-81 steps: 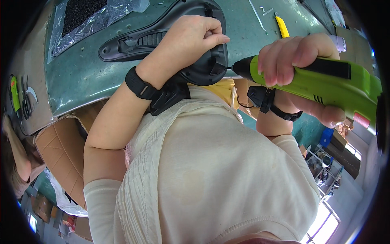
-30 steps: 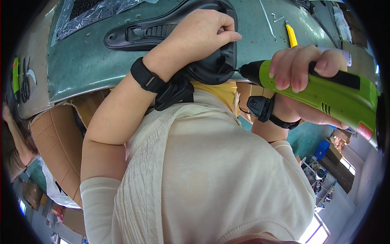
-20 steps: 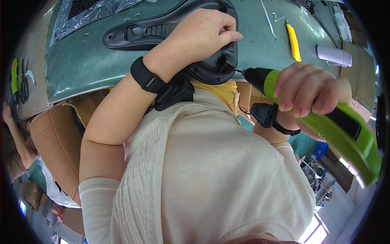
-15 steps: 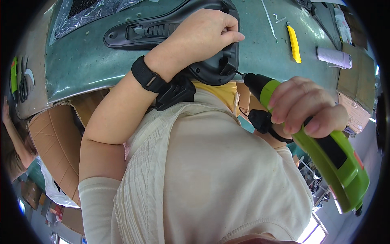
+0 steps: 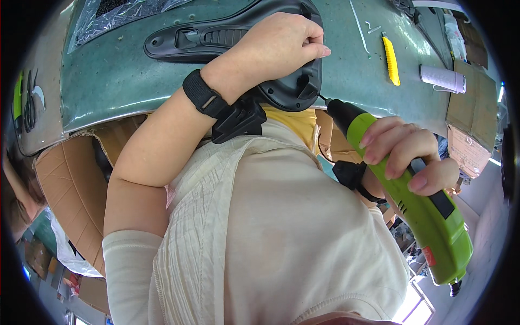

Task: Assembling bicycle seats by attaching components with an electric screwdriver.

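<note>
A black plastic housing (image 5: 189, 43), long at one end and rounded at the other, lies on the green tabletop at its near edge. My left hand (image 5: 281, 43) rests over the rounded end, fingers curled and thumb pressed in by the right rim; what the fingers hold, if anything, is hidden. Wrapped in my right hand (image 5: 411, 157) is a green electric screwdriver (image 5: 433, 227) with a black nose. Its thin bit points up and left, its tip at the housing's near right corner beside a screw hole. Both wrists wear black straps with black blocks.
To the right on the green table (image 5: 108, 97) lie a yellow utility knife (image 5: 390, 59), a pale strip (image 5: 359, 27) and a lilac cylinder (image 5: 442, 79). Clear plastic film (image 5: 89, 32) is at the far left. Below the near edge stands an open cardboard box (image 5: 76, 189). Another person's arm (image 5: 21, 187) shows at left.
The screwdriver's rear end has swung left and its body has rolled slightly in my right hand. Its tip stays at the housing's corner. My left hand keeps its place on the housing.
</note>
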Demonstrator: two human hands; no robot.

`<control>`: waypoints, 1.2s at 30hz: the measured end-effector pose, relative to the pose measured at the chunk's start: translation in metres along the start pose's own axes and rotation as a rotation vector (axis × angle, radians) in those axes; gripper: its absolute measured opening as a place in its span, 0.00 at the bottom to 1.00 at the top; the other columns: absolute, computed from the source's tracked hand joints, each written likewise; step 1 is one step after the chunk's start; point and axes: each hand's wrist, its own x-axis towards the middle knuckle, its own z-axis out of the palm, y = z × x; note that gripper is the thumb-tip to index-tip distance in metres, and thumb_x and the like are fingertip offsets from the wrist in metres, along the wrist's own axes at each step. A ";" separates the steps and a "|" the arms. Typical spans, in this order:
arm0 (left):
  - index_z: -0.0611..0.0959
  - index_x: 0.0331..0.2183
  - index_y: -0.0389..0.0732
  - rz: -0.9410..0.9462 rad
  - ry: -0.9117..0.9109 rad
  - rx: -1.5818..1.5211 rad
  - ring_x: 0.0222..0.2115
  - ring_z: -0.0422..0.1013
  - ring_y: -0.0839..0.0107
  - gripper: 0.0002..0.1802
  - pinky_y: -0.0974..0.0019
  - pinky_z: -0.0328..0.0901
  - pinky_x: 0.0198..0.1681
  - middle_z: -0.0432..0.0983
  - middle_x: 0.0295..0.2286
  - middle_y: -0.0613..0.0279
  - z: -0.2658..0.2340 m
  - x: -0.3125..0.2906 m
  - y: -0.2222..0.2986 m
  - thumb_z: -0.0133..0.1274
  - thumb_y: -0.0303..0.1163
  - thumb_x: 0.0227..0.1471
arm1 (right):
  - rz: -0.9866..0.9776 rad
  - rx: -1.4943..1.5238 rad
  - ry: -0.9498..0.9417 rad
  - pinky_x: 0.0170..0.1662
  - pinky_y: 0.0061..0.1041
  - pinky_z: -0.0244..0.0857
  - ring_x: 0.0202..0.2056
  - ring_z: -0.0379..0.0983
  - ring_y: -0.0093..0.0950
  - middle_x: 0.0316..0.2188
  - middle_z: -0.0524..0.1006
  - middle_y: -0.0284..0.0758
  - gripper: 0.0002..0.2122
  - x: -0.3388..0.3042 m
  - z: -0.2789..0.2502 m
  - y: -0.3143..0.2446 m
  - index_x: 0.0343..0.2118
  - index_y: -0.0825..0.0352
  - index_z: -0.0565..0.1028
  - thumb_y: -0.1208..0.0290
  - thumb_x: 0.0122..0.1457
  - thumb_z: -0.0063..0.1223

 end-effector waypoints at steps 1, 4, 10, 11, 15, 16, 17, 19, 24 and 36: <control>0.74 0.20 0.36 0.001 -0.001 -0.002 0.15 0.58 0.66 0.18 0.64 0.55 0.22 0.64 0.13 0.59 0.000 0.000 0.000 0.56 0.38 0.51 | -0.001 0.049 0.001 0.37 0.45 0.68 0.28 0.72 0.41 0.30 0.72 0.42 0.07 0.000 -0.001 0.001 0.34 0.62 0.66 0.71 0.58 0.53; 0.74 0.20 0.36 0.018 0.008 0.008 0.15 0.58 0.66 0.17 0.64 0.56 0.22 0.64 0.13 0.59 0.000 0.000 0.001 0.56 0.38 0.51 | 0.037 0.026 0.047 0.37 0.46 0.68 0.29 0.72 0.42 0.30 0.72 0.42 0.06 -0.001 0.001 -0.004 0.33 0.62 0.66 0.71 0.58 0.52; 0.75 0.21 0.35 0.007 -0.008 -0.021 0.16 0.59 0.64 0.16 0.64 0.57 0.22 0.65 0.14 0.58 0.002 0.001 0.000 0.56 0.38 0.51 | -0.013 -0.036 0.143 0.35 0.39 0.68 0.30 0.72 0.36 0.30 0.71 0.37 0.24 0.008 0.015 0.007 0.40 0.62 0.66 0.49 0.50 0.61; 0.75 0.22 0.35 0.019 -0.003 -0.024 0.16 0.59 0.64 0.16 0.64 0.57 0.22 0.65 0.14 0.58 0.002 0.001 0.000 0.56 0.38 0.51 | -0.073 -0.109 0.154 0.33 0.34 0.67 0.30 0.73 0.31 0.31 0.70 0.33 0.35 0.010 0.017 0.010 0.44 0.61 0.66 0.36 0.43 0.63; 0.76 0.22 0.35 0.024 -0.018 -0.024 0.16 0.60 0.64 0.16 0.63 0.56 0.22 0.65 0.14 0.58 0.002 -0.001 -0.002 0.56 0.38 0.51 | -0.028 -0.127 0.087 0.32 0.32 0.68 0.28 0.72 0.29 0.31 0.71 0.33 0.40 0.011 0.005 0.011 0.43 0.63 0.65 0.32 0.38 0.63; 0.76 0.22 0.35 0.023 -0.020 -0.028 0.16 0.60 0.64 0.16 0.63 0.56 0.22 0.65 0.14 0.58 0.002 -0.001 -0.002 0.56 0.38 0.51 | -0.011 -0.114 0.065 0.31 0.31 0.68 0.27 0.72 0.28 0.30 0.71 0.32 0.40 0.012 0.004 0.011 0.42 0.63 0.66 0.32 0.37 0.63; 0.76 0.22 0.35 0.025 -0.016 -0.026 0.16 0.59 0.64 0.16 0.63 0.56 0.22 0.65 0.14 0.57 0.002 -0.001 -0.002 0.56 0.38 0.51 | 0.006 -0.101 0.042 0.30 0.30 0.68 0.27 0.72 0.28 0.29 0.71 0.32 0.40 0.013 0.002 0.012 0.42 0.63 0.66 0.32 0.36 0.64; 0.76 0.22 0.36 0.024 -0.012 -0.026 0.16 0.59 0.64 0.16 0.63 0.56 0.22 0.65 0.14 0.57 0.003 -0.001 -0.002 0.56 0.38 0.51 | -0.022 -0.063 0.052 0.29 0.30 0.68 0.26 0.72 0.28 0.28 0.71 0.32 0.40 0.015 -0.002 0.021 0.40 0.63 0.66 0.32 0.36 0.64; 0.76 0.22 0.35 0.033 -0.015 -0.041 0.16 0.59 0.63 0.15 0.63 0.56 0.22 0.64 0.14 0.56 0.002 0.001 -0.002 0.57 0.38 0.50 | -0.042 0.003 0.001 0.28 0.27 0.68 0.24 0.73 0.27 0.26 0.72 0.31 0.38 0.021 -0.014 0.028 0.37 0.62 0.66 0.32 0.35 0.65; 0.79 0.28 0.35 0.110 0.034 -0.018 0.22 0.68 0.57 0.11 0.61 0.63 0.28 0.72 0.21 0.51 0.002 0.003 -0.006 0.52 0.34 0.52 | -0.084 0.348 -0.371 0.30 0.25 0.71 0.25 0.75 0.26 0.25 0.75 0.29 0.34 0.055 -0.061 0.016 0.37 0.63 0.71 0.37 0.38 0.67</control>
